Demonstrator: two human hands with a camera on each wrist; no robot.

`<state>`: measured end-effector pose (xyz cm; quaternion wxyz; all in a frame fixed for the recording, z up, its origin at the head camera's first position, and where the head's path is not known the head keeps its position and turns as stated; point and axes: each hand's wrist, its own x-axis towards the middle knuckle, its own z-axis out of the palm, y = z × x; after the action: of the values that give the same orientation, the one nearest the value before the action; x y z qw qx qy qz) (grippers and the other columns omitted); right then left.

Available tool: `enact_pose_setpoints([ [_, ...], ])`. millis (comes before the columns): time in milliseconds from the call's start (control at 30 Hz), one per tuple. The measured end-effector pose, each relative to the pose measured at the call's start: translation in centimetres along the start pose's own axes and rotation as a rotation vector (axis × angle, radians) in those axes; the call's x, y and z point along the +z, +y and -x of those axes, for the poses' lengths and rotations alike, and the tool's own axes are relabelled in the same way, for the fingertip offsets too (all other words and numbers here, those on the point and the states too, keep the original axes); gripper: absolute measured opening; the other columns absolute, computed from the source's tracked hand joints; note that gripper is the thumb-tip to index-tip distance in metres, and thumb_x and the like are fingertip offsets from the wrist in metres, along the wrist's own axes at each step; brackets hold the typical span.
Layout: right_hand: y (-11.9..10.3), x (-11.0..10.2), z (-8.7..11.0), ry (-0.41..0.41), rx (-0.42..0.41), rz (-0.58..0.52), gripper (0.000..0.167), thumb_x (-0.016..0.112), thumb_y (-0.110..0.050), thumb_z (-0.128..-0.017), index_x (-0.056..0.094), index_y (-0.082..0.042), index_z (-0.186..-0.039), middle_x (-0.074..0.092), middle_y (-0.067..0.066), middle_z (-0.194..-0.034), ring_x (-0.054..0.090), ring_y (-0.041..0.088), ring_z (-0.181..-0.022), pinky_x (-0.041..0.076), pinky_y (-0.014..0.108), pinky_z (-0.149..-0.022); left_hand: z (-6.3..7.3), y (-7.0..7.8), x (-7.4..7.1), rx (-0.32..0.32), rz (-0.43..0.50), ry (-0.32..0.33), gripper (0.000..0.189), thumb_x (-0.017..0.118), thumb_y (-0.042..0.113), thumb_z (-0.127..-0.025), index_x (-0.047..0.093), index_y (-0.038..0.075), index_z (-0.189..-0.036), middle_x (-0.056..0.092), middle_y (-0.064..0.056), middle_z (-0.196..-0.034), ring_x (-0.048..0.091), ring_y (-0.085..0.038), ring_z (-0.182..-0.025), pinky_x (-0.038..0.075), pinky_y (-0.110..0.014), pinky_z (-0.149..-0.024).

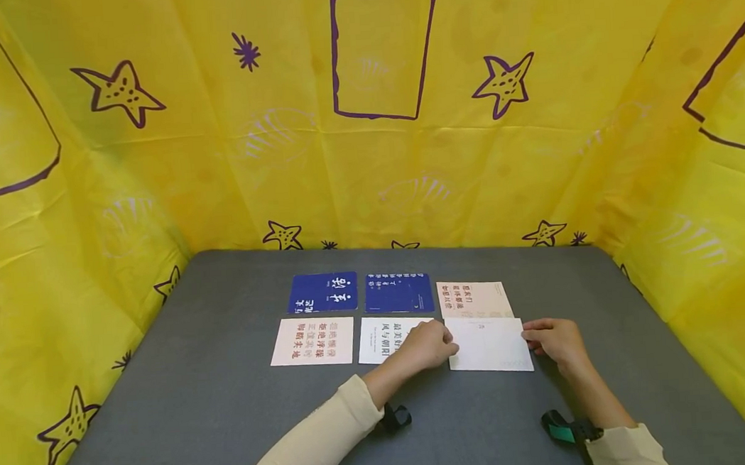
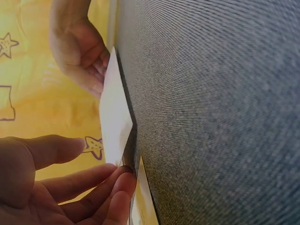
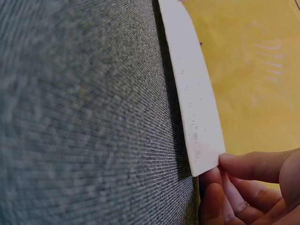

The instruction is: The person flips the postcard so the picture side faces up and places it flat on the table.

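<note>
A white postcard (image 1: 489, 344) lies between the two hands, a little raised, with a shadow under its edge in both wrist views. My right hand (image 1: 560, 342) pinches its right end between thumb (image 3: 243, 164) and fingers. At the other end, my left hand (image 1: 423, 344) has its fingertips against the card's edge, while the left thumb (image 2: 58, 149) stands apart from it. The card's far edge overlaps a pink card (image 1: 472, 297) in the head view. Beneath my left hand, a white card with dark lettering (image 1: 379, 340) is partly hidden.
Two blue cards (image 1: 323, 292) with white writing lie in the back row on the dark grey table (image 1: 231, 426). A pink card with reddish lettering (image 1: 313, 341) sits front left. Yellow patterned cloth (image 1: 381, 161) walls the table's back and sides.
</note>
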<state>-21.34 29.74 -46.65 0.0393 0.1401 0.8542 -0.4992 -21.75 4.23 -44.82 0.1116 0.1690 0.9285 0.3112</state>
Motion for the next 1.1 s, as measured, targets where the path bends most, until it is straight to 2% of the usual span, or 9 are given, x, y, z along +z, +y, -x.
enact_pose_setpoints([
  [67,0.0,0.0,0.1,0.000,-0.006,0.000,0.031,0.066,-0.004,-0.086,0.063,0.017,-0.108,0.067,-0.002,-0.072,0.060,0.012,-0.060,0.051,0.026,-0.057,0.0,-0.1,0.0,0.006,-0.003,0.004,0.019,0.065,0.018,-0.087,0.075,0.008,-0.074,0.061,0.003,-0.063,0.044,-0.008,-0.053,0.033,-0.020,-0.050],
  [133,0.0,-0.1,0.1,-0.003,-0.009,-0.001,0.030,0.066,-0.004,-0.086,0.064,0.017,-0.108,0.068,-0.002,-0.073,0.060,0.012,-0.061,0.051,0.026,-0.057,0.0,-0.1,0.0,0.014,-0.011,0.012,0.017,0.064,0.017,-0.087,0.078,0.010,-0.086,0.068,0.002,-0.073,0.048,-0.007,-0.056,0.036,-0.020,-0.053],
  [333,0.0,-0.1,0.1,0.000,-0.015,-0.021,0.031,0.067,-0.005,-0.087,0.065,0.018,-0.107,0.069,-0.002,-0.074,0.059,0.010,-0.062,0.052,0.024,-0.057,0.1,-0.2,-0.2,0.059,-0.019,0.032,0.022,0.058,0.010,-0.087,0.074,0.010,-0.073,0.056,0.006,-0.059,0.044,-0.006,-0.052,0.033,-0.020,-0.051],
  [400,0.1,-0.2,0.1,0.001,-0.023,-0.031,0.031,0.068,-0.005,-0.087,0.064,0.018,-0.107,0.070,-0.001,-0.075,0.059,0.009,-0.062,0.052,0.023,-0.058,0.2,-0.2,-0.3,0.067,-0.023,0.036,0.023,0.057,0.009,-0.087,0.073,0.009,-0.071,0.058,0.004,-0.059,0.046,-0.007,-0.052,0.034,-0.020,-0.052],
  [533,0.2,-0.4,0.1,-0.023,-0.031,-0.048,0.032,0.067,-0.006,-0.088,0.064,0.019,-0.108,0.071,0.000,-0.077,0.060,0.008,-0.062,0.053,0.022,-0.059,0.2,-0.3,-0.3,0.062,-0.029,0.051,0.020,0.059,0.009,-0.087,0.078,0.009,-0.091,0.075,0.001,-0.087,0.060,-0.009,-0.070,0.045,-0.021,-0.064],
  [633,0.4,-0.6,0.1,-0.052,-0.029,-0.064,0.032,0.066,-0.005,-0.089,0.063,0.020,-0.109,0.071,-0.001,-0.078,0.061,0.007,-0.063,0.053,0.022,-0.060,0.1,-0.4,-0.3,0.051,-0.026,0.057,0.024,0.061,0.008,-0.087,0.077,0.010,-0.105,0.075,-0.003,-0.106,0.065,-0.012,-0.085,0.049,-0.022,-0.073],
  [733,0.6,-0.9,0.0,-0.077,-0.040,-0.066,0.032,0.065,-0.006,-0.090,0.063,0.020,-0.109,0.071,-0.001,-0.080,0.061,0.007,-0.064,0.054,0.022,-0.061,-0.1,-0.5,-0.5,0.048,-0.009,0.056,0.026,0.062,0.007,-0.086,0.076,0.010,-0.107,0.075,-0.004,-0.107,0.065,-0.014,-0.088,0.050,-0.023,-0.074],
  [833,0.6,-1.2,-0.2,-0.090,-0.059,-0.053,0.032,0.065,-0.007,-0.090,0.064,0.018,-0.109,0.072,-0.001,-0.081,0.062,0.008,-0.065,0.054,0.022,-0.062,-0.3,-0.5,-0.9,0.055,0.028,0.072,0.025,0.064,0.004,-0.084,0.076,0.008,-0.106,0.076,-0.005,-0.101,0.066,-0.014,-0.087,0.050,-0.021,-0.073],
  [1100,0.4,-1.5,-0.1,-0.119,-0.124,-0.023,0.028,0.063,-0.006,-0.091,0.066,0.017,-0.108,0.073,0.002,-0.084,0.063,0.009,-0.068,0.055,0.024,-0.065,-0.5,-0.6,-1.6,0.065,0.133,0.091,0.022,0.067,-0.001,-0.081,0.077,0.003,-0.101,0.076,-0.007,-0.089,0.064,-0.013,-0.078,0.046,-0.018,-0.065],
])
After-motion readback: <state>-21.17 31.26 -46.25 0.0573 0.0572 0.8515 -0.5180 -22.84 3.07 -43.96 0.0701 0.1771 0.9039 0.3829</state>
